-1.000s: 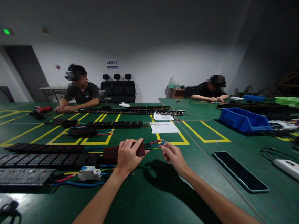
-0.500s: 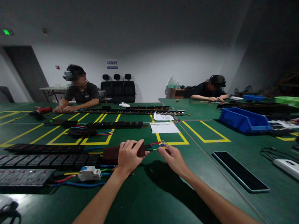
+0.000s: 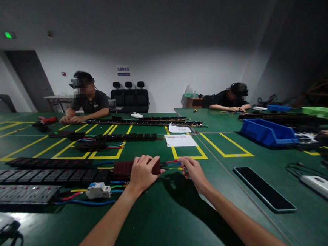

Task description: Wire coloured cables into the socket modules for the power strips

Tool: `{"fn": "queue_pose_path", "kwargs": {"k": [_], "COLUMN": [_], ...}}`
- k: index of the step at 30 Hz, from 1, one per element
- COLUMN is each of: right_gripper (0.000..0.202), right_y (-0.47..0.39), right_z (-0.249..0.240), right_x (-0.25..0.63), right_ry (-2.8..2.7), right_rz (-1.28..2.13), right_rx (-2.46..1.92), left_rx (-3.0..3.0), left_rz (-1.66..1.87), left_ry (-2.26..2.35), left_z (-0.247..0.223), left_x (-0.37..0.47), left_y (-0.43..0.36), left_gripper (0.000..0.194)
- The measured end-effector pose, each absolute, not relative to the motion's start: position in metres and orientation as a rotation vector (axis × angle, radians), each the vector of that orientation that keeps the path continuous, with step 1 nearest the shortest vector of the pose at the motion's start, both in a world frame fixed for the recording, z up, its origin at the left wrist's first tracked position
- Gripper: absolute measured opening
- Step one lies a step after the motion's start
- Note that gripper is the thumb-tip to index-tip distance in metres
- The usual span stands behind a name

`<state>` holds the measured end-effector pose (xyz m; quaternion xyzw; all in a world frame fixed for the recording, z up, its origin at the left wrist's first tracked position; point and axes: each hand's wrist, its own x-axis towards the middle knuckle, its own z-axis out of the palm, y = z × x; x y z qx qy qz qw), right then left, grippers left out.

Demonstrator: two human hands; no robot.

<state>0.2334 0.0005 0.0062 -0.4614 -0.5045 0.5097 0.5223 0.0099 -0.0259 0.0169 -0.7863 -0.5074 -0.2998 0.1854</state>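
The left hand (image 3: 142,174) gripped a dark red block (image 3: 123,169) over the green table (image 3: 160,222); the right (image 3: 192,170) pinched coloured wires (image 3: 170,165), their tips finger-hidden. Ahead, two people (image 3: 89,98) sat before a shadowed wall (image 3: 157,44).

So the left hand (image 3: 143,174) has the dark red block (image 3: 123,169) mid-frame, right hand's (image 3: 193,172) fingers are on its coloured wires (image 3: 171,165), and there's a phone (image 3: 264,188) lying lower right on the green tabletop (image 3: 160,222).
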Motion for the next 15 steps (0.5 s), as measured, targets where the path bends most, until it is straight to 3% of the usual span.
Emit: {"fn": "queue_pose_path", "kwargs": {"k": [15], "right_gripper": [0.036], "right_y": [0.0016], "right_z": [0.0012], "right_x": [0.2299], "right_ry": [-1.13], "right_rz": [1.325], "right_rx": [-1.117], "left_rx": [-2.254], "left_rz": [-0.817], "left_ry": [-1.432], "left_z": [0.0171], "left_x": [0.0104], "left_y": [-0.0268], "left_gripper": [0.048]}}
